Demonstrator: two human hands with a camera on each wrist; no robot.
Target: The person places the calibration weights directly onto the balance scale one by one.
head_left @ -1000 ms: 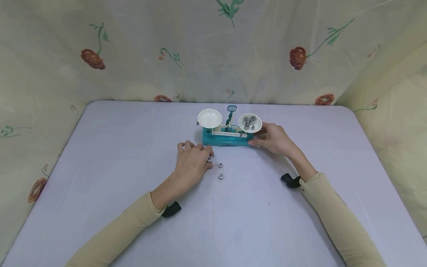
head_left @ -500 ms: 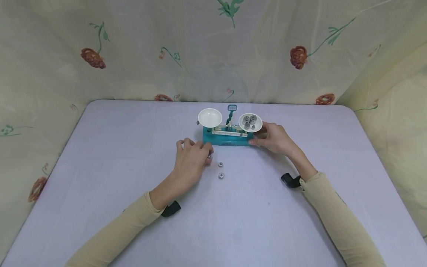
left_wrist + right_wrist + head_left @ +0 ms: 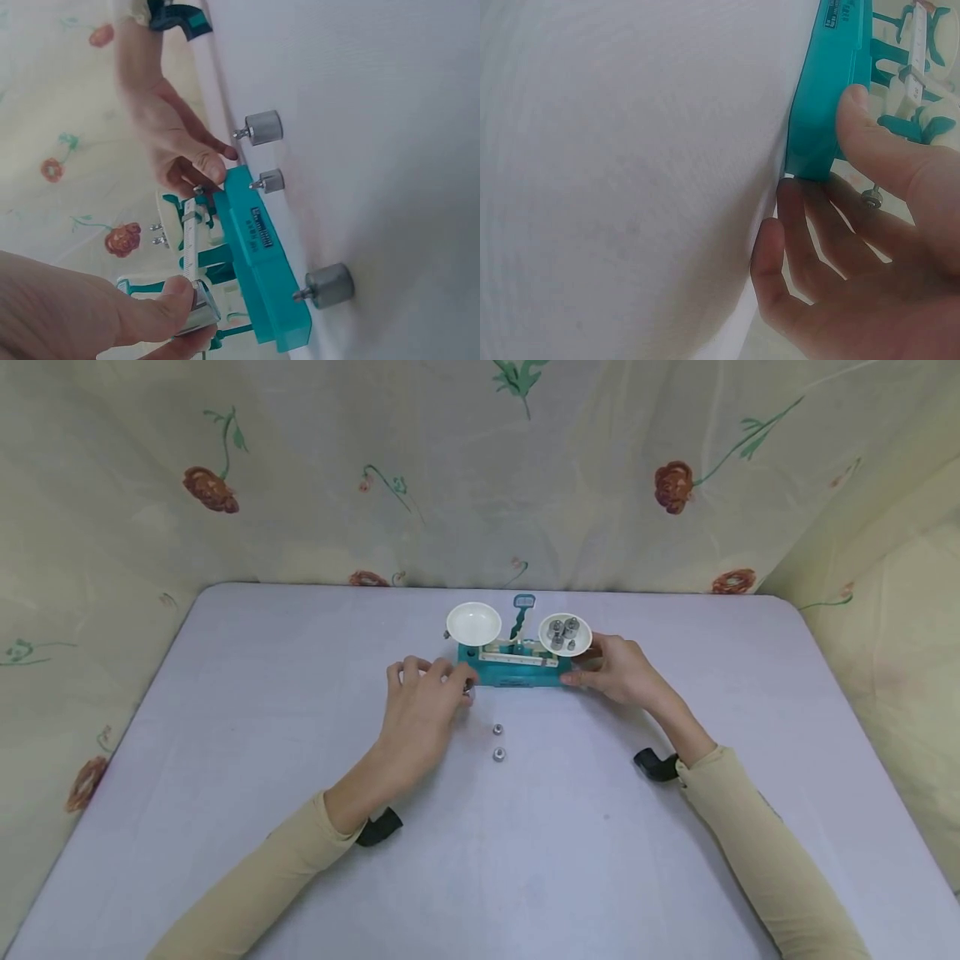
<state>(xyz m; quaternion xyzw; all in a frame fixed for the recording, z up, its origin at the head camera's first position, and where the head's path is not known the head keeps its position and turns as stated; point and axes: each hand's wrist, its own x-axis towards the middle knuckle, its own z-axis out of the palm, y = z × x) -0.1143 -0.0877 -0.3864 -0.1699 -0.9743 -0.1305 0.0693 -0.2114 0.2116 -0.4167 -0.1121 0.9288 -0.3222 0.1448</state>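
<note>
A teal balance scale [image 3: 517,673] stands near the far side of the table, with two white pans. The left pan [image 3: 474,624] holds nothing; several metal weights [image 3: 557,628] sit in the right pan [image 3: 566,652]. My left hand [image 3: 423,714] is raised in front of the scale's left end and pinches a shiny cylindrical weight [image 3: 201,309] between thumb and fingers. At the scale's right end my right hand [image 3: 618,670] grips the teal base [image 3: 825,112], thumb on the front and fingertips at the end face.
Two small knobbed weights [image 3: 499,754] stand on the table in front of the scale. A larger weight [image 3: 328,286] also stands there in the left wrist view, hidden by my left hand in the head view. Flower-patterned cloth [image 3: 315,485] hangs behind the table.
My left hand has lifted the weight off the table and moved it a little away from me, toward the scale. The right hand has stayed at the base.
</note>
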